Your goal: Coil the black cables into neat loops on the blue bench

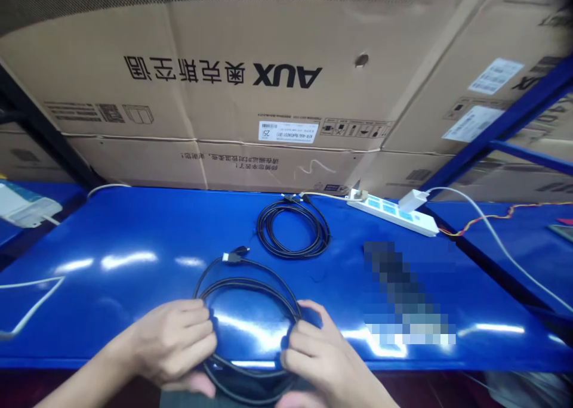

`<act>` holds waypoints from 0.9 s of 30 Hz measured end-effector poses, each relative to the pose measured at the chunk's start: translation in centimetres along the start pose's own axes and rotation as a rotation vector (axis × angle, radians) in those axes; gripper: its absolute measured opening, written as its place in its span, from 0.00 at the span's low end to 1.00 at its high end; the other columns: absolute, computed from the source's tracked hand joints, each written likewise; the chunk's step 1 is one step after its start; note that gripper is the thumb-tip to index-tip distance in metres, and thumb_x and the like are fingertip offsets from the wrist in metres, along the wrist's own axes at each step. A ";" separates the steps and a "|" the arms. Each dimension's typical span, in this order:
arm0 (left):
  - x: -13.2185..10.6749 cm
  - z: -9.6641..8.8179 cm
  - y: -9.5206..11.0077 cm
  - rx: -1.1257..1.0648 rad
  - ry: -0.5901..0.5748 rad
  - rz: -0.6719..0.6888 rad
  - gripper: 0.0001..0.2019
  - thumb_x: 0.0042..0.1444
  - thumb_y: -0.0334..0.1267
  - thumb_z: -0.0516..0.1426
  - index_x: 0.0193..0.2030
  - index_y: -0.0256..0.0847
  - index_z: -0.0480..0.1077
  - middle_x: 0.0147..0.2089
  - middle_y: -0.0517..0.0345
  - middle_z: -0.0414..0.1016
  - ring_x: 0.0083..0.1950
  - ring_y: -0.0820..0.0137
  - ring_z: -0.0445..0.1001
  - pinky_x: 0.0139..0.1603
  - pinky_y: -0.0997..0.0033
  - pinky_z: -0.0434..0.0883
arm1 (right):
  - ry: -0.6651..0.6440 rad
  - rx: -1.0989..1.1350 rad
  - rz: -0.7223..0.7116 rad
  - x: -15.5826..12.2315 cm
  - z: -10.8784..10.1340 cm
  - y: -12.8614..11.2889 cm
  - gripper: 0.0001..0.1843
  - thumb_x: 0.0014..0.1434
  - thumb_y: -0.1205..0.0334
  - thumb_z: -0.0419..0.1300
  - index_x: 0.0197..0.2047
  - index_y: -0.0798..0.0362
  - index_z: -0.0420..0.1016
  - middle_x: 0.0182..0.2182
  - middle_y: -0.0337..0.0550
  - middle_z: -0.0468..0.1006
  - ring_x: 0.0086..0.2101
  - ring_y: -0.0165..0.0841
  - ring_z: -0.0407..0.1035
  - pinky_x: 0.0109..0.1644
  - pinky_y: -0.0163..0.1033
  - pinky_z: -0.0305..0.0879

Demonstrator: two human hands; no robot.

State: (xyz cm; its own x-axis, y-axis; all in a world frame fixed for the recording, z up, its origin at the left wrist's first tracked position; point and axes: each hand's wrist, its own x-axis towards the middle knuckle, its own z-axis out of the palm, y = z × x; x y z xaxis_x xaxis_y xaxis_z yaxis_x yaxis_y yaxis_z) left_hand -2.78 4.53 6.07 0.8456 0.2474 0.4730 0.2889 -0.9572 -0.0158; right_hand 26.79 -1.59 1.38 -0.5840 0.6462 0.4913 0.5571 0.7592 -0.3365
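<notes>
Grip: left hand, right hand on cable coil.

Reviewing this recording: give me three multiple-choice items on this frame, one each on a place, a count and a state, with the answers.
1. Where is the white power strip relative to the black cable coil lying on the blue tabletop?
A. Right of it in view
B. Left of it in view
C. On the floor

2. How many coiled black cables show, counting any in hand?
A. One
B. Two
C. Four

3. How do the left hand and right hand stand to the black cable loop?
A. Both hold it
B. Only the right hand touches it
C. Neither touches it

1: A, the strip lies right of the coil in view.
2: B, one coil lies on the tabletop, another is in the hands.
3: A, both hands close around the loop.
</notes>
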 end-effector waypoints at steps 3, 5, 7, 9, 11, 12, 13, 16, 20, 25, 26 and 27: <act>0.0 0.0 -0.2 -0.023 -0.060 0.062 0.28 0.75 0.45 0.42 0.25 0.42 0.70 0.24 0.57 0.72 0.29 0.67 0.73 0.44 0.64 0.78 | -0.041 -0.049 0.032 0.2 -1.1 0.0 0.32 0.70 0.33 0.46 0.27 0.50 0.67 0.22 0.30 0.71 0.27 0.28 0.67 0.65 0.49 0.57; -0.2 0.1 -0.5 -0.026 -0.070 0.062 0.29 0.74 0.49 0.42 0.24 0.42 0.69 0.21 0.59 0.69 0.27 0.67 0.71 0.49 0.60 0.78 | -0.025 -0.058 0.032 0.2 -1.5 0.2 0.31 0.69 0.34 0.47 0.28 0.51 0.67 0.25 0.32 0.73 0.29 0.29 0.70 0.64 0.48 0.57; -0.3 0.1 -0.8 -0.046 -0.084 0.072 0.31 0.73 0.53 0.42 0.22 0.43 0.67 0.18 0.62 0.65 0.22 0.68 0.66 0.42 0.62 0.77 | -0.027 -0.034 0.040 0.1 -1.6 0.4 0.30 0.68 0.34 0.47 0.31 0.50 0.69 0.30 0.36 0.77 0.35 0.31 0.75 0.66 0.49 0.56; -0.2 0.2 -1.0 -0.075 -0.087 0.076 0.31 0.73 0.53 0.41 0.21 0.43 0.66 0.18 0.60 0.65 0.22 0.67 0.65 0.33 0.64 0.74 | -0.066 0.014 0.055 0.0 -1.7 0.6 0.30 0.67 0.32 0.47 0.34 0.50 0.71 0.33 0.39 0.79 0.41 0.34 0.77 0.67 0.50 0.55; 0.0 0.3 -0.9 -0.112 -0.072 0.061 0.31 0.74 0.52 0.41 0.22 0.42 0.67 0.19 0.58 0.66 0.23 0.67 0.66 0.30 0.64 0.71 | -0.126 0.078 0.091 0.0 -2.0 0.7 0.31 0.64 0.29 0.48 0.36 0.49 0.72 0.34 0.40 0.80 0.44 0.36 0.78 0.67 0.51 0.57; 0.1 0.5 -0.8 -0.128 -0.061 0.047 0.32 0.74 0.52 0.40 0.22 0.41 0.67 0.19 0.58 0.67 0.24 0.67 0.67 0.30 0.64 0.70 | -0.150 0.115 0.112 -0.1 -2.2 0.7 0.31 0.63 0.28 0.49 0.37 0.49 0.73 0.35 0.40 0.80 0.45 0.37 0.78 0.67 0.51 0.58; 0.2 0.7 -0.6 -0.143 -0.047 0.035 0.33 0.74 0.52 0.39 0.21 0.41 0.67 0.20 0.57 0.68 0.24 0.68 0.67 0.30 0.65 0.69 | -0.169 0.158 0.129 -0.1 -2.5 0.7 0.31 0.63 0.29 0.51 0.39 0.48 0.74 0.36 0.40 0.81 0.45 0.37 0.78 0.67 0.50 0.59; 0.3 1.3 0.1 -0.146 0.011 0.062 0.35 0.75 0.52 0.38 0.18 0.42 0.65 0.18 0.59 0.64 0.21 0.69 0.63 0.26 0.65 0.64 | -0.081 0.292 0.214 -0.1 -3.1 1.1 0.22 0.71 0.38 0.52 0.44 0.45 0.77 0.44 0.42 0.83 0.49 0.37 0.78 0.65 0.46 0.63; 0.2 1.7 0.9 -0.091 0.097 0.143 0.34 0.73 0.51 0.47 0.12 0.44 0.61 0.14 0.63 0.57 0.18 0.70 0.53 0.20 0.63 0.52 | 0.157 0.303 0.614 1.2 -3.1 2.0 0.18 0.76 0.51 0.49 0.55 0.45 0.77 0.53 0.48 0.81 0.55 0.42 0.74 0.61 0.48 0.68; 0.3 1.4 1.0 -0.001 0.027 0.232 0.31 0.73 0.43 0.49 0.13 0.44 0.62 0.15 0.62 0.57 0.19 0.69 0.53 0.20 0.64 0.51 | -0.061 0.294 0.771 5.0 -2.3 2.2 0.16 0.73 0.52 0.55 0.52 0.48 0.82 0.47 0.47 0.84 0.49 0.44 0.76 0.57 0.48 0.69; 0.3 1.3 0.9 0.000 0.025 0.240 0.31 0.72 0.42 0.49 0.14 0.44 0.63 0.15 0.62 0.57 0.19 0.69 0.53 0.20 0.64 0.51 | -0.116 0.294 0.780 5.7 -2.2 2.2 0.13 0.70 0.53 0.60 0.49 0.48 0.82 0.44 0.46 0.84 0.46 0.43 0.77 0.54 0.46 0.70; 0.3 1.4 0.7 -0.010 0.034 0.240 0.31 0.72 0.43 0.49 0.13 0.44 0.63 0.15 0.62 0.57 0.19 0.69 0.53 0.19 0.64 0.51 | -0.167 0.295 0.792 6.2 -2.2 2.2 0.10 0.67 0.55 0.64 0.47 0.49 0.83 0.41 0.44 0.84 0.43 0.42 0.77 0.50 0.44 0.70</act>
State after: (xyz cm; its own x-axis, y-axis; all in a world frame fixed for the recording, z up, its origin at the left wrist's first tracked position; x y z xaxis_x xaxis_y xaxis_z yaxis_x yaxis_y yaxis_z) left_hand -1.69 4.11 5.02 0.8740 0.0073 0.4858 0.0767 -0.9894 -0.1231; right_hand 25.71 3.95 5.43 -0.1802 0.9792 -0.0931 0.6743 0.0541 -0.7365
